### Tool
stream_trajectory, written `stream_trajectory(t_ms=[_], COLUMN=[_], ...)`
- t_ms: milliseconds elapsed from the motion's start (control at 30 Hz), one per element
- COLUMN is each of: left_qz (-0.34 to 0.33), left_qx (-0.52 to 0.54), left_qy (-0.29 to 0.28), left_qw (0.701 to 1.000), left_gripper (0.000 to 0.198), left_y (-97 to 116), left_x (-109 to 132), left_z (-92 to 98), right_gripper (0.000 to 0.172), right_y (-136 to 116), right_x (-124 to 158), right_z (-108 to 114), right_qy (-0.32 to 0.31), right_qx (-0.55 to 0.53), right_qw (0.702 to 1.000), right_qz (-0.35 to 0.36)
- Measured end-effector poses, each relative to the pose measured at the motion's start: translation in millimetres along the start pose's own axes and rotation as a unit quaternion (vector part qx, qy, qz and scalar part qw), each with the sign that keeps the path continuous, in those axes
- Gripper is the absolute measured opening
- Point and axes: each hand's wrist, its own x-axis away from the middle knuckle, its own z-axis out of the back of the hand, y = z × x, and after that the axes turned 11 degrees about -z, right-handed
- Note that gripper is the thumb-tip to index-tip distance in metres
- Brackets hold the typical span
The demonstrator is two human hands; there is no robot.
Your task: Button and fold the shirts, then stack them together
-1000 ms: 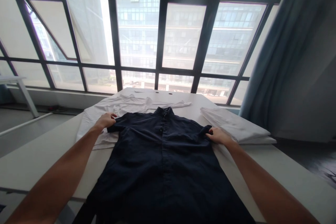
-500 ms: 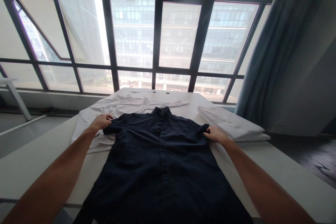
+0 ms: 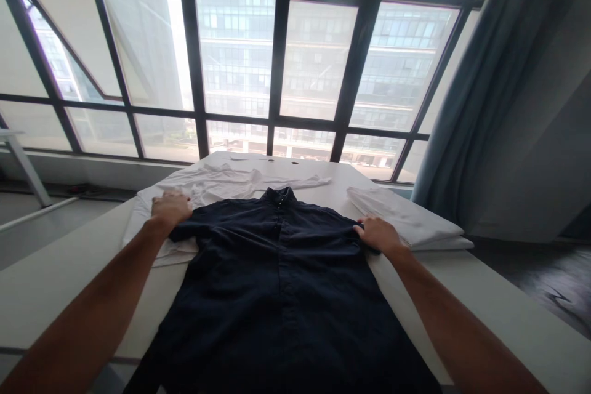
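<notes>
The dark shirt [image 3: 277,295] lies on its back on the white surface [image 3: 55,265], in the middle of the view, with its buttoned front upward. Its long axis runs nearly straight from 6 o'clock to 12 o'clock: the collar [image 3: 279,196] points to 12 o'clock, toward the window [image 3: 235,52], and the lower part goes out of the picture at 6 o'clock. The left hand [image 3: 172,206] is at 10 o'clock from the middle of the shirt, beside the end of one short sleeve; its fingers are curled and blurred, so I cannot tell if its grip has hold of the cloth. The right hand [image 3: 378,235], at 2 o'clock, touches the other sleeve with bent fingers over it; how tightly this grip is closed, I cannot tell. A loose white cloth [image 3: 212,183] spreads at 11 o'clock, partly under the shirt, and folded white fabric [image 3: 409,218] lies at 2 o'clock, just beyond the right hand.
</notes>
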Motion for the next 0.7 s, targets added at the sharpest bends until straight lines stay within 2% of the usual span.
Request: stream_trajectory(t_ms=[67,133,233,367,467,567,633,700], left_qz=[-0.099,-0.206,-0.291,-0.311,-0.34,-0.372,-0.355,-0.309], left_qx=[0.01,0.044,0.08,0.076,0.078,0.1,0.103,0.104], left_qy=[-0.005,-0.03,-0.081,-0.163,-0.187,-0.146,-0.127,-0.139], left_qw=[0.995,0.977,0.95,0.933,0.918,0.911,0.92,0.935], left_gripper=[0.031,0.037,0.049,0.064,0.057,0.033,0.027,0.025], left_y=[25.8,50.6,74.1,82.3,96.3,130.4,158.2,182.1], left_x=[5.0,10.4,18.7,25.8,25.4,23.3,22.2,21.0], left_z=[-7.6,-19.7,-38.3,-49.3,-47.7,-46.6,-49.5,-55.5], right_gripper=[0.038,0.041,0.046,0.047,0.036,0.025,0.024,0.03], right_y=[-13.7,-23.6,-27.7,-25.7,-40.5,-79.4,-114.0,-148.1], right_x=[3.9,6.2,6.8,6.4,8.6,12.2,14.5,16.3], right_z=[-3.9,-11.1,-21.8,-23.3,-14.9,-3.3,3.5,7.9], right_qy=[-0.002,-0.031,-0.075,-0.083,-0.054,-0.015,-0.024,-0.058], right_qx=[-0.025,-0.052,-0.071,-0.077,-0.075,-0.097,-0.124,-0.134], right_qw=[0.997,0.991,0.988,0.987,0.989,0.986,0.984,0.982], right_qz=[0.07,0.12,0.117,0.115,0.12,0.132,0.127,0.118])
